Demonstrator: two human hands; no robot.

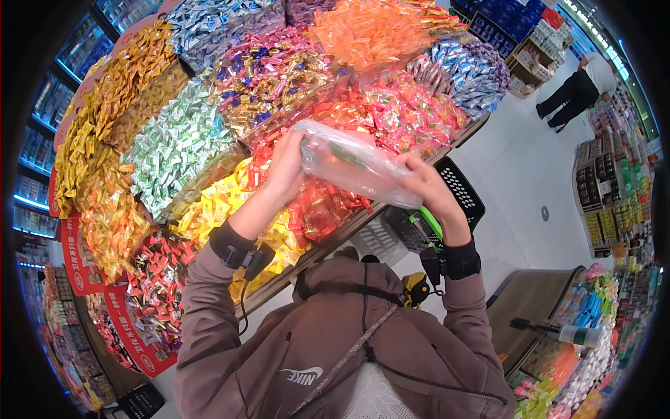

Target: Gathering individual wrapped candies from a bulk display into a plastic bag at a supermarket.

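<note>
A clear plastic bag [356,165] is stretched between my two hands, above heaps of wrapped candy. My left hand [287,165] grips its left end, with the fingers partly hidden behind the plastic. At the other end, my right hand [426,180] has hold of the bag's lower right side. Whether anything lies inside the bag is hard to tell, since colours show through it. Beneath it are red-wrapped candies [330,209], with yellow-wrapped candies [225,201] to the left and pink-wrapped candies [413,115] beyond on the right.
A black shopping basket [460,191] with a green handle [430,224] stands on the floor beside the display's wooden edge [335,238]. Green-and-white candies [175,146] and orange-wrapped candies [371,31] fill other bins. A person [576,89] stands in the aisle, near stocked shelves [607,183].
</note>
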